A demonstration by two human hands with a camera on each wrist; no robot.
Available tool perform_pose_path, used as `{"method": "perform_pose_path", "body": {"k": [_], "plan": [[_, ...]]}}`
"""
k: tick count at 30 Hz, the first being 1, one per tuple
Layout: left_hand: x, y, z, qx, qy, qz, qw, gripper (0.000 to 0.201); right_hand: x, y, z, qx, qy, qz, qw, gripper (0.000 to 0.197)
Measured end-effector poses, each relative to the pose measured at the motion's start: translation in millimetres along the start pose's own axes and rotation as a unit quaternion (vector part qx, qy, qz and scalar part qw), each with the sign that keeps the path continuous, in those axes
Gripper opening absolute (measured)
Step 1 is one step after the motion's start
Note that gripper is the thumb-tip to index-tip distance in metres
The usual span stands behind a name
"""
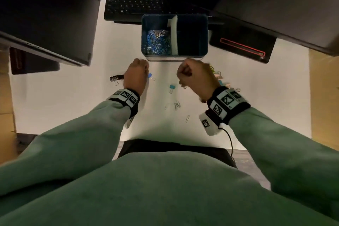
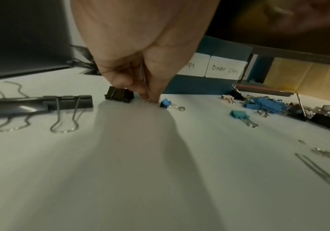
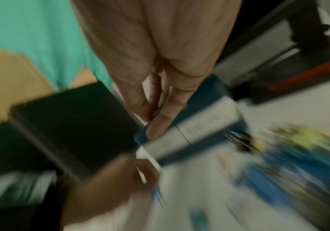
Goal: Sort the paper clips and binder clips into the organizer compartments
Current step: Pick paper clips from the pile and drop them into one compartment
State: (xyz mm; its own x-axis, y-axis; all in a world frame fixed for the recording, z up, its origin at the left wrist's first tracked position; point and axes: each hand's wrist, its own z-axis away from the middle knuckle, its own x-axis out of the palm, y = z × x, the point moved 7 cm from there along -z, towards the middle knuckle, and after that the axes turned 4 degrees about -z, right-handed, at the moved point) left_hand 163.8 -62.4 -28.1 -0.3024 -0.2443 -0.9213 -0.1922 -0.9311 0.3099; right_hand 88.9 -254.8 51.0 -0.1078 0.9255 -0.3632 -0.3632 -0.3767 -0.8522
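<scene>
Sleeves nearest me, I judge we're halfway: paper clips [image 1: 157,42] fill the organizer [image 1: 205,35]'s left compartment, binder clips [image 2: 264,104] wait on the counter [image 1: 73,106], left hand [image 1: 136,75] pinches a small clip I cannot identify, right hand [image 1: 196,75] curled, contents unclear.

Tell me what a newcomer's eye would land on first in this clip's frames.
First, the blue organizer at the centre of the white desk: its left compartment holds a heap of paper clips, while its right one looks dark and empty. Just in front of it, the left hand reaches its fingertips down to the desk beside a small blue binder clip. A colourful pile of binder clips lies to the right, partly behind the right hand.
</scene>
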Motion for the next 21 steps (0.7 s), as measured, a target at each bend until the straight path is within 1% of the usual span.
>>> {"method": "perform_pose_path", "body": {"k": [3, 5, 7, 9, 10, 11, 12, 14, 15, 17, 19, 21], "plan": [[4, 6, -6, 0.019, -0.033, -0.035, 0.999, 0.013, -11, -48, -43, -0.049, 0.063, -0.012, 0.997, 0.005], [7, 8, -6, 0.028, -0.056, -0.067, 0.996, 0.019, -6, -61, -64, -0.060, 0.060, 0.017, 0.996, 0.007], [4, 12, -1, 0.041, -0.048, -0.049, 0.997, 0.019, 0, -59, -69, -0.081, 0.039, 0.090, 0.992, 0.013], [-5, 15, 12, 0.055, -0.014, 0.018, 0.998, 0.010, 2, -44, -53, -0.114, 0.011, 0.162, 0.980, 0.016], [-8, 17, 22, 0.056, -0.001, 0.058, 0.997, 0.006, 6, -28, -39, -0.119, -0.017, 0.195, 0.973, 0.015], [-6, 18, 34, 0.053, -0.003, 0.093, 0.994, 0.005, 11, -7, -22, -0.118, -0.058, 0.226, 0.965, 0.015], [0, 20, 48, 0.048, -0.023, 0.116, 0.992, 0.005, 19, 16, -2, -0.111, -0.110, 0.260, 0.953, 0.017], [21, 28, 74, 0.028, -0.097, 0.139, 0.985, 0.010, 37, 62, 38, -0.094, -0.213, 0.325, 0.916, 0.025], [34, 31, 85, 0.013, -0.133, 0.144, 0.981, 0.014, 45, 81, 53, -0.092, -0.247, 0.351, 0.898, 0.029], [52, 38, 98, -0.015, -0.176, 0.131, 0.975, 0.018, 59, 102, 68, -0.109, -0.274, 0.388, 0.873, 0.027], [60, 43, 103, -0.016, -0.182, 0.087, 0.979, 0.018, 66, 110, 70, -0.123, -0.266, 0.399, 0.869, 0.017], [62, 49, 105, 0.005, -0.169, 0.043, 0.985, 0.013, 70, 113, 69, -0.136, -0.252, 0.407, 0.867, 0.008]]}}
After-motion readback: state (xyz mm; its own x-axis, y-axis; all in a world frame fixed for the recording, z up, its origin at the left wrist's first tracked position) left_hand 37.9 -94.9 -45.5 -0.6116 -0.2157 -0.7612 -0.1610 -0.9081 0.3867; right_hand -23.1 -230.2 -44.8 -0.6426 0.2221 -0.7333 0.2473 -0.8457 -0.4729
